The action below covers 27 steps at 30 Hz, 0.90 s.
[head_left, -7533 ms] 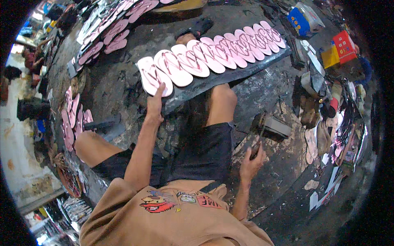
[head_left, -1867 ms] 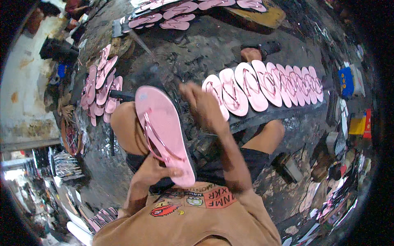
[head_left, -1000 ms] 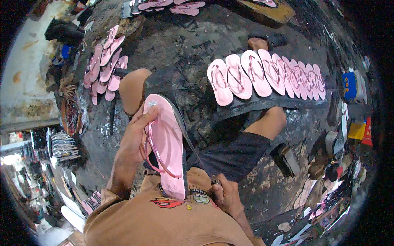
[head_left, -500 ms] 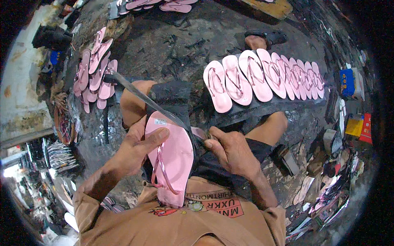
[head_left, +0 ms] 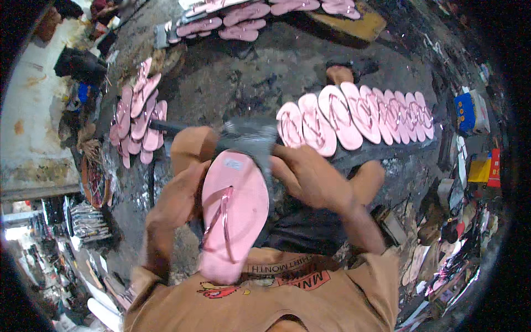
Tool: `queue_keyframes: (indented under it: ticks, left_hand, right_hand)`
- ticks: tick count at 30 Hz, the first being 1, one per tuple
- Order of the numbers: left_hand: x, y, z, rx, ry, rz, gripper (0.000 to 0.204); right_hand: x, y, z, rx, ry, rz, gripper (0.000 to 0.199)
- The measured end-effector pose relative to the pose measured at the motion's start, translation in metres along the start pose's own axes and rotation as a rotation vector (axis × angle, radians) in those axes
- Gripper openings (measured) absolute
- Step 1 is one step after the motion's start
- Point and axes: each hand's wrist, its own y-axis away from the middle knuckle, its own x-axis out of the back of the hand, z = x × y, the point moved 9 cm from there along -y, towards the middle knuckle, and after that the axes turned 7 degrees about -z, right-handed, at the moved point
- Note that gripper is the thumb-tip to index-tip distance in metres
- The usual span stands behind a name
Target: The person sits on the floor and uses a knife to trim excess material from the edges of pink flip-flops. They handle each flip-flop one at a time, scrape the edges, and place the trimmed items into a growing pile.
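Note:
A pink flip-flop with shiny pink straps lies sole down over my lap, its toe end pointing away from me. My left hand grips it along its left side, with the fingertips hidden behind the sole. Beyond the toe end, a dark grey, smeared strip-like piece stretches across toward my right hand. That hand is closed beside the flip-flop's right edge, blurred by motion, and what its fingers pinch cannot be made out.
A row of pink flip-flops leans together at the right on a dark support. A pile of more flip-flops lies at the left. Further ones are stacked at the far edge. Scraps and tools clutter both sides.
The flip-flop now lies flatter, and my left thumb has left its top face. My right hand has moved farther away from me. The long strip across the toe end is now a blurred grey patch.

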Motion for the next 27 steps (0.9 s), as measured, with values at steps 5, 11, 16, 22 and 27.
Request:
queue_keyframes:
  ticks: [5, 11, 16, 22, 27]
  left_hand:
    - [-0.004, -0.033, -0.008, -0.370, 0.492, 0.160, 0.047]
    - [0.011, -0.109, 0.016, -0.709, 0.616, 0.179, 0.043]
    - [0.007, -0.093, -0.018, -0.711, 0.221, 0.272, 0.036]
    - [-0.030, -0.045, -0.035, -0.407, 0.845, 0.200, 0.036]
    - [-0.004, -0.037, -0.076, -0.194, 0.583, 0.259, 0.047]
  right_hand:
    - [-0.028, 0.033, 0.075, 0.016, -0.333, 0.579, 0.043]
    - [-0.035, 0.018, 0.077, 0.071, -0.729, 0.574, 0.043]
    - [-0.064, 0.064, 0.104, -0.145, -0.128, 0.661, 0.029]
    - [-0.091, 0.168, 0.065, -0.254, -0.038, 0.630, 0.035]
    - [-0.055, 0.165, 0.057, -0.246, 0.059, 0.516, 0.027]
